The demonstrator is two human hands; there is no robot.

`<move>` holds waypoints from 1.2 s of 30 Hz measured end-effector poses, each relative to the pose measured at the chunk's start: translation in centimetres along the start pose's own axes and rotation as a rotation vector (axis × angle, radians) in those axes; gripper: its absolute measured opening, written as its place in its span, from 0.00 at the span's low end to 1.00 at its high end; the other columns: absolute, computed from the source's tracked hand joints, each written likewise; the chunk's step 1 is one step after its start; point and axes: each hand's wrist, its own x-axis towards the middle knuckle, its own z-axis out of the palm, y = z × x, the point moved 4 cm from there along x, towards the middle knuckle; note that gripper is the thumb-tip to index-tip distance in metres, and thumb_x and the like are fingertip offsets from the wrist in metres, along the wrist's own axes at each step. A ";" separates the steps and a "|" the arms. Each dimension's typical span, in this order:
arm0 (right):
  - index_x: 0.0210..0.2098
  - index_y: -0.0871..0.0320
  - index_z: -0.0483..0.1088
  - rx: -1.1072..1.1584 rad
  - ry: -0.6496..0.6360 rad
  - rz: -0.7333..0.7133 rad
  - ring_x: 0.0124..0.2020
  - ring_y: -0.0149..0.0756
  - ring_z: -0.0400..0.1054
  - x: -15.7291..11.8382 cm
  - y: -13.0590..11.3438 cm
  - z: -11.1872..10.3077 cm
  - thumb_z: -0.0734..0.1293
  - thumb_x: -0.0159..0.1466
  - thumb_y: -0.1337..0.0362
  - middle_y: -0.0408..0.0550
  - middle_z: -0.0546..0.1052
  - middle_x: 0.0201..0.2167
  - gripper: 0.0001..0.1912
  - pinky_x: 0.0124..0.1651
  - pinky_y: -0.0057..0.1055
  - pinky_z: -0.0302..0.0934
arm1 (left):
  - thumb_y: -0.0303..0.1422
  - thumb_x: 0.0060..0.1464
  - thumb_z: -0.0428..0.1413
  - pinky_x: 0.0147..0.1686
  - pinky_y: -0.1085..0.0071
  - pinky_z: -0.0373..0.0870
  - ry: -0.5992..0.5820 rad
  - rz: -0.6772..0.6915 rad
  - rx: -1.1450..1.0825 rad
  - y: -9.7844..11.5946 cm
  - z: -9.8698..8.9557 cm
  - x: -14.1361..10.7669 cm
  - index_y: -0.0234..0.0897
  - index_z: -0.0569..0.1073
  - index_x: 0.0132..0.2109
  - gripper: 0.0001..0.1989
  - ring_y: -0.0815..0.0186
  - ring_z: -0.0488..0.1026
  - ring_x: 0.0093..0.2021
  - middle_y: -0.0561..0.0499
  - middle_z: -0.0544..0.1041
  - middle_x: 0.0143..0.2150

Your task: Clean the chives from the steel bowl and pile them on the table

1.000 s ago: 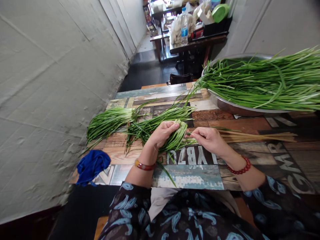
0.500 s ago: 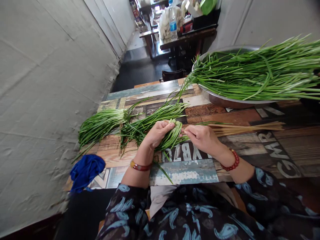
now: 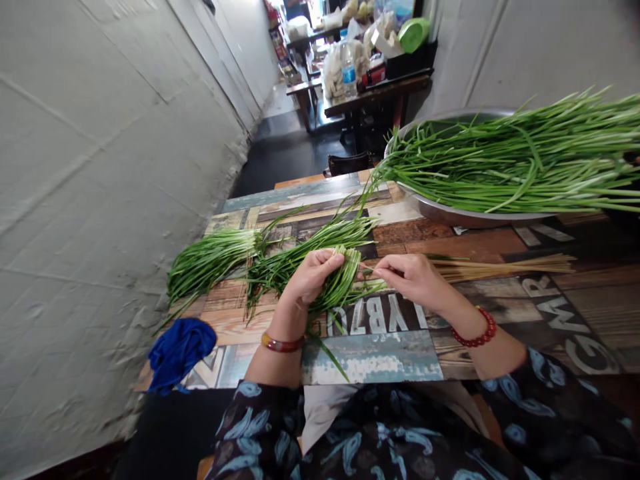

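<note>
A folded bunch of green stalks (image 3: 341,280) is gripped in my left hand (image 3: 313,275), its pale ends upward beneath my thumb. Just to the right, my right hand (image 3: 406,273) is closed in a pinch on a thin stick, whose tip points at the bunch. Behind my left hand lies a loose pile of stalks (image 3: 300,250). Another bundle (image 3: 215,257) rests at the left, pale ends to the right. Several thin wooden sticks (image 3: 510,266) lie on the patterned table (image 3: 380,357) to the right of my right hand.
A large metal basin (image 3: 450,212) heaped with long green stalks (image 3: 500,163) stands at the back right. A blue cloth (image 3: 181,350) lies at the table's front left corner. The wall (image 3: 100,167) runs along the left. Farther off, another table holds a plastic bottle (image 3: 349,67) and bags.
My right hand has drawn slightly to the right, away from the bunch, and more of the thin stick shows. My left hand still grips the bunch. The whole view has shifted a little.
</note>
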 end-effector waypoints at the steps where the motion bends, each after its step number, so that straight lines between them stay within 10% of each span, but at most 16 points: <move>1: 0.32 0.57 0.75 -0.006 0.003 -0.013 0.28 0.34 0.69 0.0 0.0 0.0 0.62 0.69 0.62 0.46 0.79 0.28 0.13 0.34 0.30 0.57 | 0.49 0.48 0.66 0.33 0.69 0.77 -0.002 0.004 -0.001 0.1 0.1 0.0 0.31 0.83 0.37 0.23 0.63 0.78 0.28 0.44 0.82 0.30; 14: 0.32 0.57 0.76 0.021 0.012 -0.016 0.27 0.34 0.69 -0.2 0.3 0.5 0.62 0.69 0.61 0.46 0.78 0.26 0.13 0.33 0.30 0.58 | 0.47 0.48 0.66 0.36 0.67 0.77 -0.009 0.006 -0.037 -0.3 -0.1 -0.1 0.29 0.83 0.38 0.22 0.61 0.79 0.30 0.42 0.83 0.31; 21: 0.36 0.59 0.76 0.127 -0.082 0.039 0.22 0.31 0.65 -0.2 -1.5 -1.3 0.61 0.69 0.57 0.43 0.74 0.21 0.15 0.27 0.27 0.57 | 0.48 0.47 0.66 0.37 0.70 0.74 0.070 0.173 -0.011 3.1 -1.1 -1.1 0.28 0.82 0.39 0.24 0.62 0.79 0.32 0.41 0.83 0.33; 28: 0.36 0.59 0.77 0.001 0.083 -0.056 0.19 0.30 0.62 2.1 -9.5 -8.0 0.63 0.67 0.54 0.43 0.73 0.20 0.16 0.22 0.27 0.53 | 0.45 0.51 0.66 0.49 0.70 0.71 0.530 0.557 -0.085 8.0 -3.8 -8.4 0.37 0.76 0.55 0.28 0.61 0.78 0.51 0.42 0.81 0.52; 36: 0.35 0.60 0.79 -0.332 0.366 -0.250 0.19 0.30 0.62 4.3 -17.8 -15.9 0.65 0.65 0.56 0.45 0.73 0.19 0.15 0.24 0.27 0.53 | 0.46 0.46 0.68 0.43 0.68 0.73 0.669 0.488 -0.187 2.0 -3.7 -16.5 0.32 0.79 0.47 0.27 0.63 0.79 0.38 0.41 0.83 0.42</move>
